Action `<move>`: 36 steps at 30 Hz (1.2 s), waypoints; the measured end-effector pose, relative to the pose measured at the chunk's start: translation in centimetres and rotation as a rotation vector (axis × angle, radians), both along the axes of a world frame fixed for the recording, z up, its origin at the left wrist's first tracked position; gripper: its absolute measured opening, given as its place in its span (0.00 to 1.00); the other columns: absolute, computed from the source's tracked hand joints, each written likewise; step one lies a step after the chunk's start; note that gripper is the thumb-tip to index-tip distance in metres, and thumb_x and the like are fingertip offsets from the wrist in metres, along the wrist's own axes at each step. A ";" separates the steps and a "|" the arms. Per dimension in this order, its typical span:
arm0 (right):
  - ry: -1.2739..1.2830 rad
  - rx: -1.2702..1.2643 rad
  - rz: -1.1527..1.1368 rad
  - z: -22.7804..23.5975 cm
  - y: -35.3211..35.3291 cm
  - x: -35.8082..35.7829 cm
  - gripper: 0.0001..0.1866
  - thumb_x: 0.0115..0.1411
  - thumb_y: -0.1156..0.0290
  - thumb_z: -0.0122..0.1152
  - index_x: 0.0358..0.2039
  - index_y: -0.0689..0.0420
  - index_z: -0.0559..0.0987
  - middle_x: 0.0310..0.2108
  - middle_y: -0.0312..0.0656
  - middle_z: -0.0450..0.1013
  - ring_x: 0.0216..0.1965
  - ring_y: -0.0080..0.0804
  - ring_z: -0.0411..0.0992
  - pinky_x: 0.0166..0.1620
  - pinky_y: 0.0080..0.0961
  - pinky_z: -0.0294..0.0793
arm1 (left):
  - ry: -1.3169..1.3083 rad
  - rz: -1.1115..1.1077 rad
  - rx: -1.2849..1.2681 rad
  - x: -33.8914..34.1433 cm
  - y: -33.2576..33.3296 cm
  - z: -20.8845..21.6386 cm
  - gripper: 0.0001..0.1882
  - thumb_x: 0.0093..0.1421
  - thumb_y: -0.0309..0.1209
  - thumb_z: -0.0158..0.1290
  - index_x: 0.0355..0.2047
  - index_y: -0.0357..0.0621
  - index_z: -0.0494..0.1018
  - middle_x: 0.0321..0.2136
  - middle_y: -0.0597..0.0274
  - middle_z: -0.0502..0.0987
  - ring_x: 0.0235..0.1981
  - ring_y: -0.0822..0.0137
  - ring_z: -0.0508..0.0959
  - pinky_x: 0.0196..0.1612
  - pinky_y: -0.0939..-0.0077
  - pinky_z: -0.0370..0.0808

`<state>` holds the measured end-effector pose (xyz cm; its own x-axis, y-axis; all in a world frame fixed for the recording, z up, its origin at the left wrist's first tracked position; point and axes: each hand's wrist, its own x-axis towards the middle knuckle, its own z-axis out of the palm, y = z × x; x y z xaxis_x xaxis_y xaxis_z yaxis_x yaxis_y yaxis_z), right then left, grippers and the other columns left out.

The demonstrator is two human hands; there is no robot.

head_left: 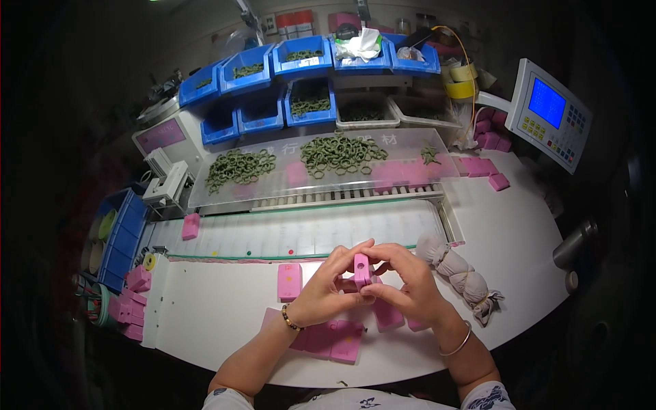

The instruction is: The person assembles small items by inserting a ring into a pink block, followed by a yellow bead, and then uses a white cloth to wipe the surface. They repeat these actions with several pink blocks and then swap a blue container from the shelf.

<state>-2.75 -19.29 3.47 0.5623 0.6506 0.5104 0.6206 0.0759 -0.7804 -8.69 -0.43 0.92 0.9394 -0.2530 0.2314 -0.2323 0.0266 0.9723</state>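
Observation:
Both hands hold a pink rubber mould [362, 271] upright above the front of the white table. It is a thin block with a round hole in its narrow end and a seam down to its lower part. My left hand [318, 291] grips it from the left, the fingers bent around its side and the thumb low. From the other side my right hand [415, 287] closes on it with index finger and thumb. One more pink mould [289, 281] lies flat left of my hands. Beneath my wrists are several others [345, 342], partly covered by my arms.
Behind my hands runs a pale conveyor strip [328, 229] with another pink mould [190, 226] on it. Green rings [342, 154] lie heaped on a clear shelf under blue bins [247, 69]. A cloth bundle [463, 275] sits at right, below a control panel [549, 113].

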 end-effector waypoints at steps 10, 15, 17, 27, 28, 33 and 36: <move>-0.279 -0.087 -0.233 -0.6 0.7 -1.1 0.23 0.60 0.76 0.58 0.55 0.67 0.70 0.45 0.58 0.73 0.44 0.53 0.74 0.47 0.36 0.74 | 0.117 0.113 -0.185 -0.4 -1.0 -0.5 0.42 0.55 0.15 0.58 0.67 0.37 0.49 0.54 0.62 0.61 0.54 0.71 0.69 0.54 0.78 0.71; 0.353 0.119 -0.347 -1.1 0.1 -0.7 0.22 0.64 0.79 0.51 0.59 0.68 0.67 0.47 0.50 0.75 0.44 0.31 0.75 0.46 0.28 0.74 | 0.106 0.268 -0.277 -0.8 -1.4 0.3 0.35 0.57 0.17 0.58 0.62 0.41 0.55 0.52 0.60 0.64 0.55 0.70 0.68 0.57 0.74 0.70; 0.487 0.305 -0.274 -1.2 0.6 -0.5 0.24 0.65 0.81 0.48 0.62 0.65 0.63 0.54 0.46 0.69 0.47 0.23 0.70 0.48 0.22 0.72 | 0.038 0.303 -0.316 -0.7 -1.6 0.1 0.33 0.57 0.16 0.58 0.60 0.42 0.56 0.51 0.60 0.65 0.54 0.70 0.69 0.58 0.74 0.69; -0.056 -0.008 0.032 -1.3 2.1 -3.0 0.17 0.49 0.69 0.72 0.40 0.57 0.80 0.40 0.41 0.73 0.43 0.38 0.70 0.49 0.32 0.69 | 0.141 0.421 -0.751 -0.4 -0.7 0.1 0.21 0.68 0.47 0.46 0.46 0.41 0.65 0.36 0.62 0.69 0.35 0.67 0.73 0.37 0.74 0.76; -0.078 -0.062 0.109 -1.3 2.3 -3.4 0.19 0.49 0.66 0.72 0.42 0.56 0.80 0.42 0.41 0.73 0.44 0.38 0.69 0.50 0.32 0.68 | 0.211 0.397 -0.777 -0.5 0.1 -0.4 0.19 0.67 0.48 0.47 0.42 0.44 0.66 0.33 0.64 0.68 0.31 0.68 0.73 0.33 0.75 0.75; -0.141 -0.010 0.028 -1.6 2.3 -3.5 0.17 0.53 0.72 0.67 0.44 0.57 0.80 0.43 0.42 0.73 0.41 0.35 0.70 0.45 0.29 0.71 | 0.385 0.443 -0.706 -1.0 0.3 0.7 0.13 0.64 0.40 0.50 0.28 0.47 0.66 0.20 0.68 0.66 0.22 0.72 0.70 0.22 0.78 0.69; -0.100 0.045 -0.124 -0.9 2.3 -3.3 0.15 0.53 0.74 0.66 0.44 0.57 0.80 0.40 0.43 0.72 0.40 0.36 0.70 0.43 0.28 0.71 | 0.313 0.494 -0.704 -1.0 -0.2 0.4 0.12 0.62 0.36 0.48 0.24 0.44 0.67 0.18 0.66 0.67 0.19 0.75 0.66 0.22 0.80 0.66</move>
<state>-6.02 -16.97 2.58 0.5822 0.5542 0.5949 0.7017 0.0271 -0.7120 -9.73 -0.63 1.28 0.9490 0.2976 -0.1037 -0.1035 0.6049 0.7895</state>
